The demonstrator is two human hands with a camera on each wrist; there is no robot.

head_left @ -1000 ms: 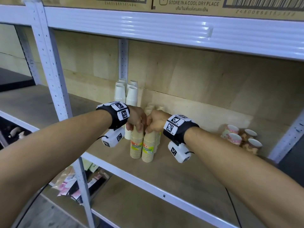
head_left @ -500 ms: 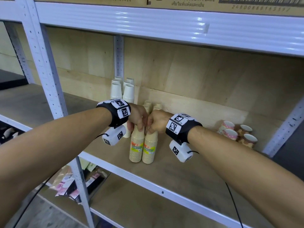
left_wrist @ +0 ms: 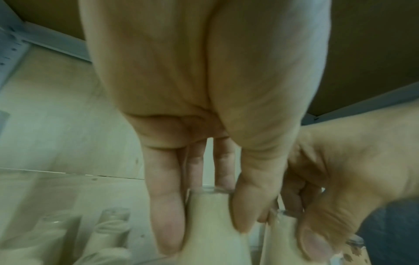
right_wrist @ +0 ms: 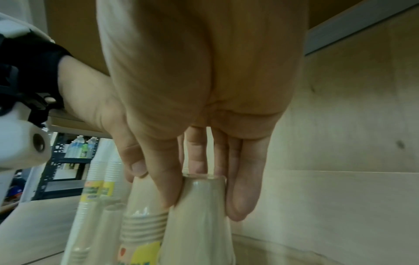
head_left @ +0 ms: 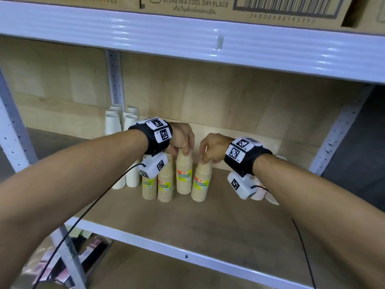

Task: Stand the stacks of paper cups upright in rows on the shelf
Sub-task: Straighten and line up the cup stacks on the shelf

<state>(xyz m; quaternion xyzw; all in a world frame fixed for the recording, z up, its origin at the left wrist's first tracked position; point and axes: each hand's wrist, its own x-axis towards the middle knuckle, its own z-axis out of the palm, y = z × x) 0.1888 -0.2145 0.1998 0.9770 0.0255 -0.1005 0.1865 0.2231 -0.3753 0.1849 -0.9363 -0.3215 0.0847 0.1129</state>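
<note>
From the head camera, the left hand (head_left: 183, 140) pinches the top of one brown cup stack (head_left: 184, 174) and the right hand (head_left: 212, 149) pinches the top of another brown stack (head_left: 201, 181) at its 3 o'clock; both stand mouth-down on the shelf board (head_left: 208, 222), a small gap between them. Two more brown stacks (head_left: 158, 184) sit at 9 o'clock of the left-hand one, with white stacks (head_left: 120, 130) further toward 10 o'clock and patterned cups (head_left: 268, 195) lying at 3 o'clock behind the right wrist. The left wrist view shows fingers (left_wrist: 167, 211) and thumb straight down either side of the stack top (left_wrist: 208, 215), clamping it. In the right wrist view the fingertips (right_wrist: 240, 197) and thumb likewise squeeze the stack top (right_wrist: 201, 193), the neighbouring stack (right_wrist: 142, 215) just beside at 9 o'clock. Judging by this, the step is seating two stacks into the row; next seems to call for closing the gap, then letting go without tipping them.
</note>
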